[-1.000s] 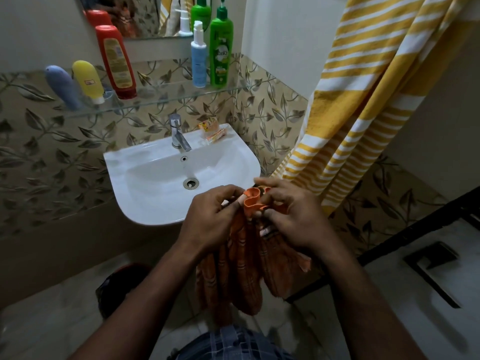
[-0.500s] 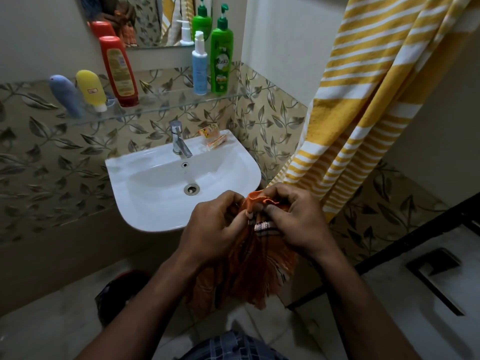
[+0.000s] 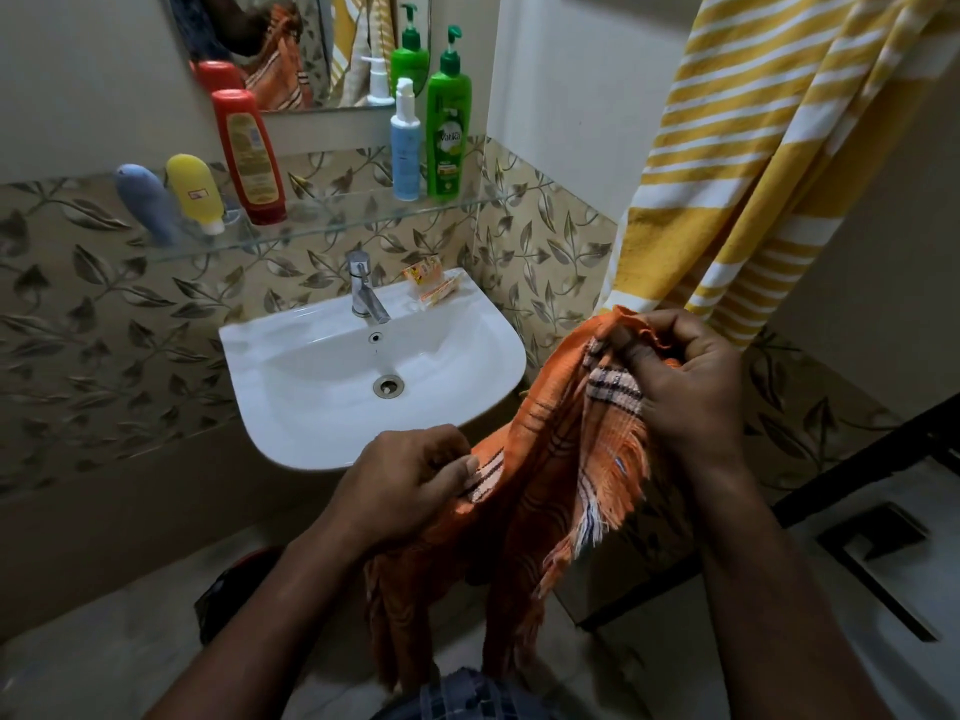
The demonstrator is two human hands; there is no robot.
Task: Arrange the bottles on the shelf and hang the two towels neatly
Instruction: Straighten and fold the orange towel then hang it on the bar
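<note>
My hands have just pulled apart, left hand (image 3: 410, 480) and right hand (image 3: 670, 376) each pinching the orange towel (image 3: 550, 459), so I'm spreading it for hanging.

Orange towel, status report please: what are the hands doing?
Left hand and right hand both grip orange towel, stretched between them. Yellow striped towel already hanging. Nothing blocking.

We see home bathroom: white wall basin (image 3: 291, 402) with tap (image 3: 363, 288), mirror (image 3: 322, 44), glass shelf (image 3: 337, 220) of toiletry bottles (image 3: 448, 122), leaf-pattern tiles (image 3: 104, 330), striped yellow towel (image 3: 737, 163) hanging.
</note>
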